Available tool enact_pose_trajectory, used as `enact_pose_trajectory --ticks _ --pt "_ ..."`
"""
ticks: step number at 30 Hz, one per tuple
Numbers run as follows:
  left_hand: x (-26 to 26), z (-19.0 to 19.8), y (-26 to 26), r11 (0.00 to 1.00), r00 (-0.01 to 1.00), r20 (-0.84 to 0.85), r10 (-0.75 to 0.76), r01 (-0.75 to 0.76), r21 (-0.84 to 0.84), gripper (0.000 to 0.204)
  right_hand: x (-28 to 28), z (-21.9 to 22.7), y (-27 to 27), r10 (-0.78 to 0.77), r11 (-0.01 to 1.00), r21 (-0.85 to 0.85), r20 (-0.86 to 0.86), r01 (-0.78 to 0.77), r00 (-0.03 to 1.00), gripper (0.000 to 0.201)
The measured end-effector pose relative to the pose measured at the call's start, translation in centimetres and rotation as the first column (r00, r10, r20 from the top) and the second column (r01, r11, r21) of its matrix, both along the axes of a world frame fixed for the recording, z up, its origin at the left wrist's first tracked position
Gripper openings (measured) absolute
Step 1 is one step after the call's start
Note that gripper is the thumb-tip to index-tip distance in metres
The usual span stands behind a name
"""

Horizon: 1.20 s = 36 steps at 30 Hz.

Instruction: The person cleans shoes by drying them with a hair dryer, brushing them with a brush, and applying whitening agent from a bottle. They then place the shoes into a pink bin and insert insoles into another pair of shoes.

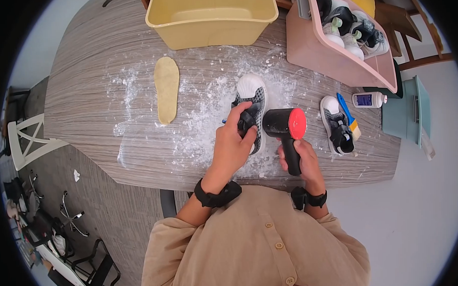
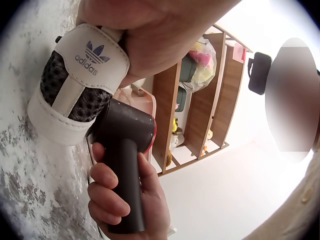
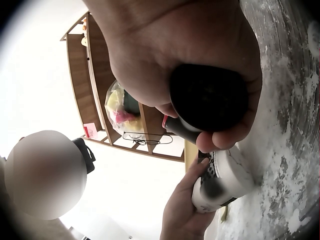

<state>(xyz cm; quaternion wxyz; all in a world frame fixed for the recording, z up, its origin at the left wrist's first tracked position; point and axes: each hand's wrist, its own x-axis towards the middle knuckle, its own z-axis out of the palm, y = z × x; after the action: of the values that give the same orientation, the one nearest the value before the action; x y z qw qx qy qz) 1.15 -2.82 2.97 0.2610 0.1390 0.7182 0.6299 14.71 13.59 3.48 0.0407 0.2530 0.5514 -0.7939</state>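
A black-and-white sneaker (image 1: 258,99) sits on the powder-dusted table, toe pointing away from me. My left hand (image 1: 232,140) grips it around the ankle opening and dark straps, hiding part of the upper. Its white heel tab (image 2: 92,57) reads "adidas" in the left wrist view. In my right hand (image 1: 304,160) is a black hair dryer (image 1: 279,123) with a red back end, held by the handle. The dryer's front faces the sneaker's side, close to it. In the right wrist view, the handle's dark round end (image 3: 209,97) fills my palm.
A tan insole (image 1: 167,89) lies to the left. Farther back stand a yellow bin (image 1: 210,35) and a pink bin (image 1: 332,64) of shoes. At right are another sneaker (image 1: 333,120), a blue-handled brush (image 1: 346,111) and a white bottle (image 1: 368,100). White powder (image 1: 203,118) covers the middle.
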Motion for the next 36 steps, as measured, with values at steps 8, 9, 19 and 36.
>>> enact_pose_trajectory --ticks 8,9,19,36 --pt "0.02 0.24 -0.02 1.0 1.0 0.005 -0.002 0.002 0.002 0.047 -0.48 0.15 -0.05 -0.001 0.998 0.057 -0.012 0.001 1.0 0.045" --pt "0.02 0.3 -0.04 1.0 1.0 0.004 -0.004 0.004 0.0 0.048 -0.51 0.14 -0.04 -0.003 0.998 0.064 -0.01 0.003 1.0 0.045" --pt "-0.17 0.02 -0.02 0.998 1.0 -0.012 -0.023 0.024 0.053 0.047 -0.52 -0.02 -0.04 -0.006 0.999 0.051 -0.035 0.008 0.999 0.045" --pt "-0.29 -0.1 -0.06 0.999 1.0 -0.002 -0.029 0.029 0.043 0.047 -0.91 -0.16 0.02 -0.005 0.997 0.077 -0.056 0.01 0.998 0.049"
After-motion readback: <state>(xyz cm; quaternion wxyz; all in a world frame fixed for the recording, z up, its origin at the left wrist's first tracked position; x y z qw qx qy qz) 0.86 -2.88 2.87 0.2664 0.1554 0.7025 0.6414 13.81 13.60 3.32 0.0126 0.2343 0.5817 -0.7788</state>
